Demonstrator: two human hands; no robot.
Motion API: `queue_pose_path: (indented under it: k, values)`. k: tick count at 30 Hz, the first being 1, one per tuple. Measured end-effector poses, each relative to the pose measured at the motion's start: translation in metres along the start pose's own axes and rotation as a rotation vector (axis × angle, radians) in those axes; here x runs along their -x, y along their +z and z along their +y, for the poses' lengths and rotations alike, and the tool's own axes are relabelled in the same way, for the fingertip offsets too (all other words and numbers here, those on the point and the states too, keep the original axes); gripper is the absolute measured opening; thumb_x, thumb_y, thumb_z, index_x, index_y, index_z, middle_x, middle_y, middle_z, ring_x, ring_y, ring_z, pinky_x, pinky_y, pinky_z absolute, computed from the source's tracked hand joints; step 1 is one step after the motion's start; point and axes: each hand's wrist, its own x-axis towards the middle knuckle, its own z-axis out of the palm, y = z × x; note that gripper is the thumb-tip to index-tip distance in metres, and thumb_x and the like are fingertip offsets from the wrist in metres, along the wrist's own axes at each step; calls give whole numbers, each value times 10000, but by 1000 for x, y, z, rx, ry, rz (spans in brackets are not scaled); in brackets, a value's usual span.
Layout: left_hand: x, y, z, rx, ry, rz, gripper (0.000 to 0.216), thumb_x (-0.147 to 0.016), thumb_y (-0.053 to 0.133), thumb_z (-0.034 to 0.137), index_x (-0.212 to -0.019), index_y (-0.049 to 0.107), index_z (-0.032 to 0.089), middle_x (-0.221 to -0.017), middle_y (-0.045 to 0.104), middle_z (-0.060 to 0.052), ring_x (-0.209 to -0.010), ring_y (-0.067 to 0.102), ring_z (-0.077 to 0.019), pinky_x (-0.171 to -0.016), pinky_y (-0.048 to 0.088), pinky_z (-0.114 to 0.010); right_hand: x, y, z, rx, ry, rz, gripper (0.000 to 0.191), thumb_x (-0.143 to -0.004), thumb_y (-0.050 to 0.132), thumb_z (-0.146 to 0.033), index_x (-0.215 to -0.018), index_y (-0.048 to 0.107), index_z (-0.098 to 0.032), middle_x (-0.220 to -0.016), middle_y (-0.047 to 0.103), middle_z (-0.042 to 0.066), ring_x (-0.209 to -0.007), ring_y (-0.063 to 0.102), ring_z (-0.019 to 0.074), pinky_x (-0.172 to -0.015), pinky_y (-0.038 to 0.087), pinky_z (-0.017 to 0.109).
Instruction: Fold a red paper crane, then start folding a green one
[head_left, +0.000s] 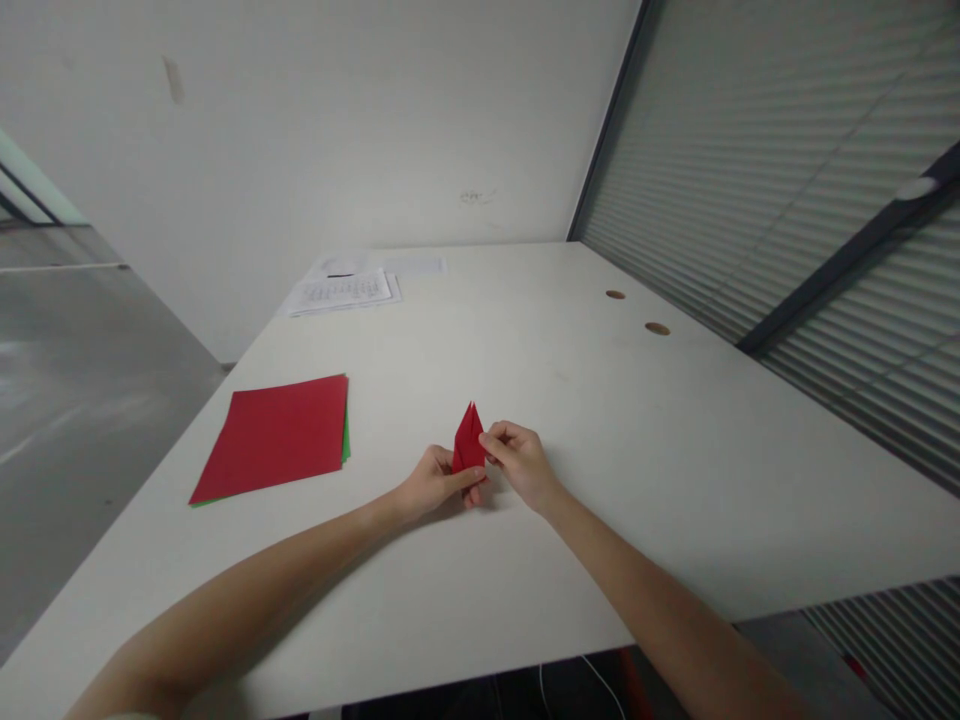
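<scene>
A small folded red paper piece (469, 438) with a pointed top stands upright above the white table (600, 480), held between both hands. My left hand (433, 484) pinches its lower left edge with fingers closed. From the right, my right hand (519, 460) grips its right edge, fingers curled. Both forearms reach in from the near edge of the table.
A stack of square paper sheets (275, 437), red on top with a green one showing beneath, lies to the left. Printed white papers (343, 290) rest at the far left edge. Two round cable holes (657, 328) sit near the blinds on the right.
</scene>
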Motion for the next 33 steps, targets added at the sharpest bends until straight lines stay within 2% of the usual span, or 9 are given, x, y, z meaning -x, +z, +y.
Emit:
queue_pose_path:
  k: [5,10,14,20,24,27,30,33]
  values:
    - [0,2,1,44,-11,19,443,-727,725,516,-715,687,75,-568,659,-70,-476,571,-111,-520,442,-241,0,1,-8,115,-47,41,393,-704,684,-521,-571,506,-197,-491,436,-55,-487,357,89,-473,290,241]
    - [0,3,6,121,-9,-4,578,-736,656,626,-757,687,50,-674,707,-144,-592,658,-190,-644,515,-324,-1,1,-6,93,-43,67,405,-700,684,-529,-569,489,-199,-476,399,-65,-471,327,84,-465,260,241]
    - [-1,3,7,109,25,15,611,-744,616,664,-739,695,59,-666,709,-136,-582,651,-190,-672,517,-336,0,4,-5,64,-15,71,421,-704,683,-542,-556,497,-194,-475,426,-56,-470,362,86,-472,288,241]
    - [-1,2,7,104,5,30,615,-739,623,663,-733,693,53,-634,698,-135,-545,638,-187,-634,514,-333,4,8,-8,24,-7,-49,414,-693,693,-565,-595,495,-215,-468,493,-46,-436,428,107,-447,356,253]
    - [-1,0,4,133,6,-1,562,-734,669,612,-773,697,52,-645,699,-125,-558,642,-175,-627,510,-317,4,7,-7,40,-39,-59,414,-716,682,-551,-590,462,-224,-468,503,-44,-423,441,113,-432,359,254]
    - [-1,-1,3,82,-6,34,469,-687,756,524,-728,684,63,-600,682,-92,-516,610,-139,-565,479,-272,4,5,-5,68,-29,-36,417,-714,687,-540,-578,463,-215,-471,502,-45,-431,429,102,-436,346,244]
    - [-1,0,5,58,-17,61,456,-677,763,518,-674,668,72,-527,643,-63,-441,552,-110,-498,439,-251,4,5,-4,88,-35,4,417,-699,705,-522,-558,482,-199,-489,503,-47,-455,426,88,-461,348,236]
    - [0,1,7,78,-1,62,455,-679,761,520,-683,669,74,-520,634,-58,-438,546,-112,-498,438,-256,5,7,-5,31,12,-88,413,-698,691,-553,-592,504,-200,-505,535,-37,-460,480,107,-485,392,256]
